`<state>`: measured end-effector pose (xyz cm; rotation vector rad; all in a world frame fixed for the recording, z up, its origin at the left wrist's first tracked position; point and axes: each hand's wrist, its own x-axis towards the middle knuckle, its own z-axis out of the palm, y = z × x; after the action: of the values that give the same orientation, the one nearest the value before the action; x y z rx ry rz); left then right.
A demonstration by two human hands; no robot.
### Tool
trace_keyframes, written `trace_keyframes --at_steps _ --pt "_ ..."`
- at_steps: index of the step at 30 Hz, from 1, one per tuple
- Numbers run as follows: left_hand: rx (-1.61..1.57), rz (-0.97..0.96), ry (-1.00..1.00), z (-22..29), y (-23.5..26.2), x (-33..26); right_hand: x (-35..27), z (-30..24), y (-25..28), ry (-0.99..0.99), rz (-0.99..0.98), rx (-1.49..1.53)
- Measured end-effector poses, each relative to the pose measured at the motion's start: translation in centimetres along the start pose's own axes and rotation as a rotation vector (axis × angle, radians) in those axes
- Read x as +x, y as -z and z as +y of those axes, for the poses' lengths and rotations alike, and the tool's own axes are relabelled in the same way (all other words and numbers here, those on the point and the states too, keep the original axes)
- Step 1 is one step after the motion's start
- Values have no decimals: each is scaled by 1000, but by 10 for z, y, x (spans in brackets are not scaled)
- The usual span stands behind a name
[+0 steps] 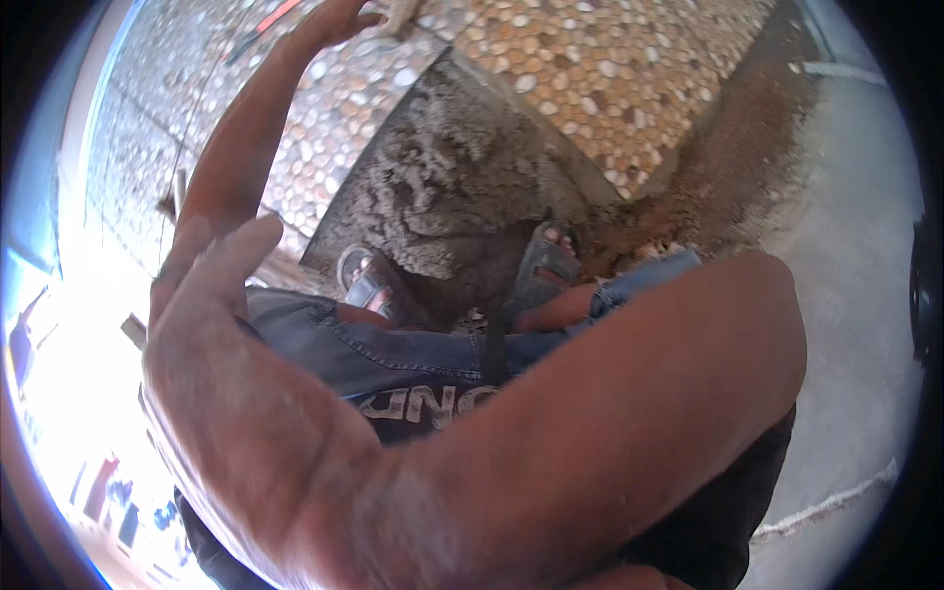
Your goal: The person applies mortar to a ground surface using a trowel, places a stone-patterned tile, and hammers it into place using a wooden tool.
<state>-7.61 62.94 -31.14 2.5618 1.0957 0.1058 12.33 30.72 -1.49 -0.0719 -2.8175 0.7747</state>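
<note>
My left hand (335, 22) reaches out at the top left, partly cut off by the picture's edge. Its thumb stands apart, and I see nothing held in it. Beside it is a pale piece that looks wooden (397, 20). My right arm (610, 393) crosses in front of my body. At the left, my right hand (221, 364) clasps my left arm (231, 162) near the elbow, thumb pointing upward; its fingers are mostly hidden. Between the slabs lies a patch of rough grey wet mortar (423, 177), in front of my sandalled feet (546, 265).
Pebble-faced slabs (600, 69) cover the ground ahead and to the left. Brown soil (737, 167) runs along a smooth grey concrete surface (846, 295) at right. A long tool with a red part (273, 17) lies at the far left. Bright glare fills the left side.
</note>
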Motion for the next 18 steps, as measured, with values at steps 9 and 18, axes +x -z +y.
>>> trace_keyframes --at_steps 9,18 --pt "18 19 328 -35 25 -56 20 -20 -33 339 -243 262" --pt "-84 100 513 -106 47 -173 54 -28 -51 384 -336 371"
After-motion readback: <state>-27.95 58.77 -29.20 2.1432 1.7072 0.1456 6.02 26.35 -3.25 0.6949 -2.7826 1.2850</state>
